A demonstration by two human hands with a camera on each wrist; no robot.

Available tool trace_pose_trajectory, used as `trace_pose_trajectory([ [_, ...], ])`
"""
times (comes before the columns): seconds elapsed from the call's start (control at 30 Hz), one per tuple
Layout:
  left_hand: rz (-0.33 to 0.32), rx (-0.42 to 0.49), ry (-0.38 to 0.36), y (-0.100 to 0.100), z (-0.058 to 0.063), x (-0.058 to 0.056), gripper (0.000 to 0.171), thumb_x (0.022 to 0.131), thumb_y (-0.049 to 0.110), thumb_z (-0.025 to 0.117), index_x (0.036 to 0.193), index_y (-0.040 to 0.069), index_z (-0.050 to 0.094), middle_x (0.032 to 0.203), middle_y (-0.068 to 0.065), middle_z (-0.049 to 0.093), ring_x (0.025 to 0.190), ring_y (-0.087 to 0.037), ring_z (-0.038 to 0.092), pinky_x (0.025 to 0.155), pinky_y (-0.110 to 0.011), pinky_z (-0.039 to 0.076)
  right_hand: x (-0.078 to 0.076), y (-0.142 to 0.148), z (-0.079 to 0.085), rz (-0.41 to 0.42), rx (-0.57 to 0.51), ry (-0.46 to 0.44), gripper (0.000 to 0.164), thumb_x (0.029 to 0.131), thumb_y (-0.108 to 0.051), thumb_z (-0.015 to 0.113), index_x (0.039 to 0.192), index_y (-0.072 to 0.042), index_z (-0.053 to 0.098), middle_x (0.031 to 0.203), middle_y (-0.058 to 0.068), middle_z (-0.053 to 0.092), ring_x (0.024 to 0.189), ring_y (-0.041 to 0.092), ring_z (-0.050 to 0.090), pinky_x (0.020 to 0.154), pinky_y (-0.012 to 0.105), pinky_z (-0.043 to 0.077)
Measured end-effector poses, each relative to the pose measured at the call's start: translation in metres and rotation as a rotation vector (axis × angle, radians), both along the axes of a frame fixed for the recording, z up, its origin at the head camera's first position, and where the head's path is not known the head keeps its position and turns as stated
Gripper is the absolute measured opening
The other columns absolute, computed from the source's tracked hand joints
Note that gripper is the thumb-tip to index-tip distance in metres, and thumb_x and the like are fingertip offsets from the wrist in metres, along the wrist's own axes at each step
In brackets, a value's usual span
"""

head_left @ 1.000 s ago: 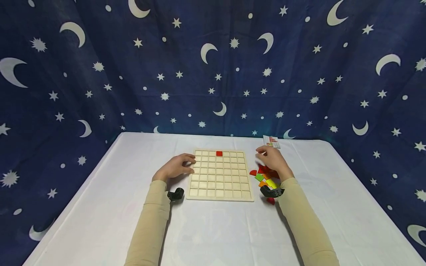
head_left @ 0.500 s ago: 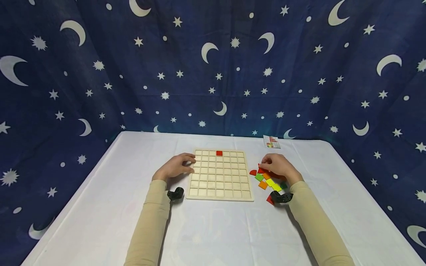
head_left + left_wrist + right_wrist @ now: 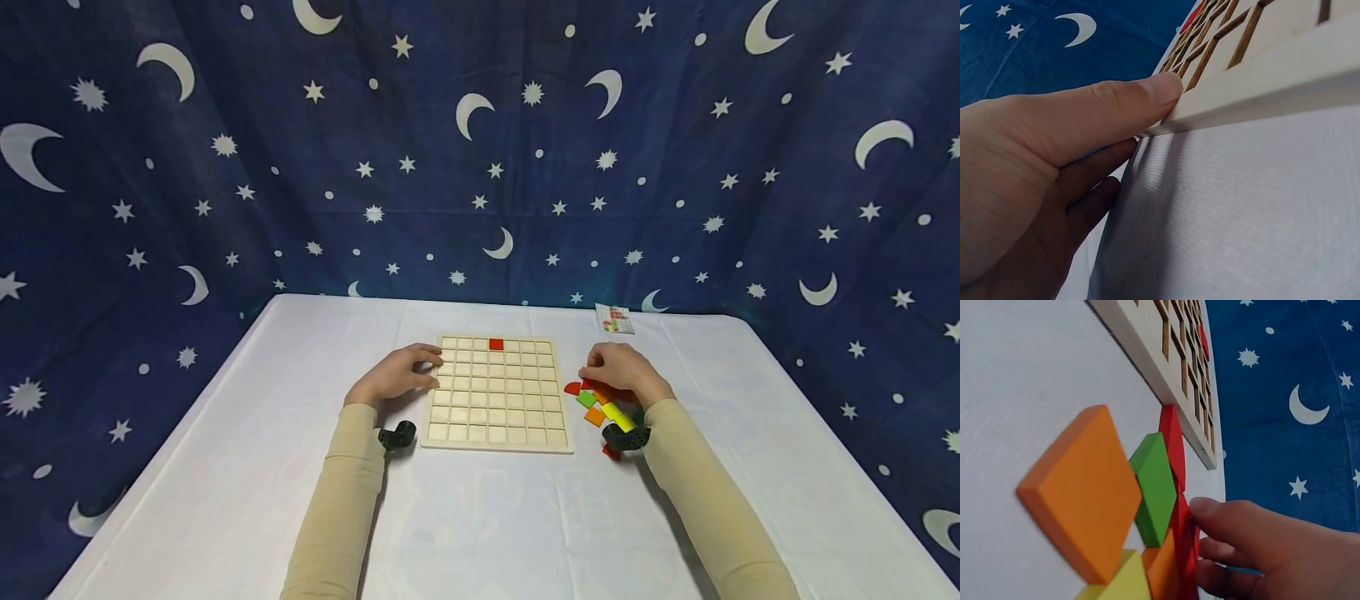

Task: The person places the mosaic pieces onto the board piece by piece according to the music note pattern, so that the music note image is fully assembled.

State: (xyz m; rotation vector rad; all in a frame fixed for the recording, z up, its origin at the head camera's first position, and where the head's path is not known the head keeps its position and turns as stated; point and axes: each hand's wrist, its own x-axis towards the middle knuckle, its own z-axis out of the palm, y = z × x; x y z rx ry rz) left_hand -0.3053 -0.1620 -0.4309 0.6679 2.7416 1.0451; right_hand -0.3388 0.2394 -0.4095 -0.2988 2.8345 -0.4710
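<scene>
A pale wooden grid board (image 3: pixel 498 406) lies on the white table, with one red square tile (image 3: pixel 496 344) in its far row. My left hand (image 3: pixel 393 377) is at the board's left edge; in the left wrist view the thumb (image 3: pixel 1163 89) touches the rim, and the other fingers are loosely bent beside it. My right hand (image 3: pixel 628 369) is over the colored blocks right of the board, pinching a red block (image 3: pixel 1182 528) between thumb and fingers. Beside it lie a green block (image 3: pixel 1157 487), an orange square block (image 3: pixel 1085 494) and a red quarter-round block (image 3: pixel 572 388).
Yellow blocks (image 3: pixel 617 416) lie near the right wrist, with a dark green block (image 3: pixel 638 416) partly hidden beside them. Another red block (image 3: pixel 611 453) lies closer to me. A small printed card (image 3: pixel 615 319) is at the table's back edge, before a starry curtain (image 3: pixel 480 150).
My right hand has come down from beside the card to the blocks, then shifted slightly left with its fingers on a red block. My left hand has stayed at the board's edge.
</scene>
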Motion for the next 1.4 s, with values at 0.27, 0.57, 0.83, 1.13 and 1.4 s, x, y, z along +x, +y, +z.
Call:
trace_pose_trajectory([
  [0.27,0.017,0.005,-0.022,-0.001,-0.002,-0.002,0.042,0.089,0.018,0.073,0.127,0.002,0.063,0.146,-0.011,0.048,0.138,-0.033,0.038,0.114,-0.047,0.031,0.000,-0.007,0.012,0.033,0.088,-0.019,0.024,0.090,-0.030,0.069,0.095,-0.007,0.065,0.078,0.005,0.059,0.072,0.021,0.052,0.064,0.032,0.044],
  [0.57,0.022,0.003,-0.021,-0.001,-0.001,-0.002,0.041,0.088,0.017,0.073,0.126,0.003,0.064,0.146,-0.011,0.048,0.139,-0.032,0.037,0.115,-0.047,0.030,-0.008,-0.009,0.005,0.049,-0.026,0.045,0.028,0.090,-0.012,0.069,0.115,-0.002,0.065,0.107,0.013,0.066,0.093,0.027,0.058,0.095,0.047,0.051],
  [0.83,0.019,0.000,-0.019,-0.001,-0.002,-0.002,0.043,0.088,0.017,0.074,0.127,0.002,0.063,0.145,-0.012,0.048,0.139,-0.033,0.037,0.115,-0.047,0.030,-0.006,-0.009,-0.002,-0.011,-0.025,0.060,0.032,0.090,-0.024,0.071,0.111,-0.001,0.066,0.097,0.011,0.066,0.085,0.025,0.056,0.085,0.043,0.053],
  [1.13,0.017,0.002,-0.009,-0.001,-0.001,-0.002,0.042,0.088,0.017,0.074,0.125,0.001,0.064,0.145,-0.013,0.049,0.138,-0.034,0.038,0.114,-0.047,0.030,-0.009,-0.013,-0.003,0.010,-0.044,0.071,0.030,0.090,-0.017,0.069,0.115,0.000,0.066,0.105,0.014,0.067,0.091,0.027,0.058,0.094,0.047,0.051],
  [1.4,0.022,0.003,-0.021,0.001,0.001,0.000,0.042,0.088,0.017,0.074,0.126,0.002,0.064,0.145,-0.012,0.048,0.138,-0.033,0.038,0.114,-0.047,0.031,-0.013,-0.026,-0.001,0.078,-0.099,0.176,0.030,0.092,-0.018,0.069,0.114,0.002,0.066,0.105,0.015,0.066,0.091,0.028,0.060,0.090,0.046,0.053],
])
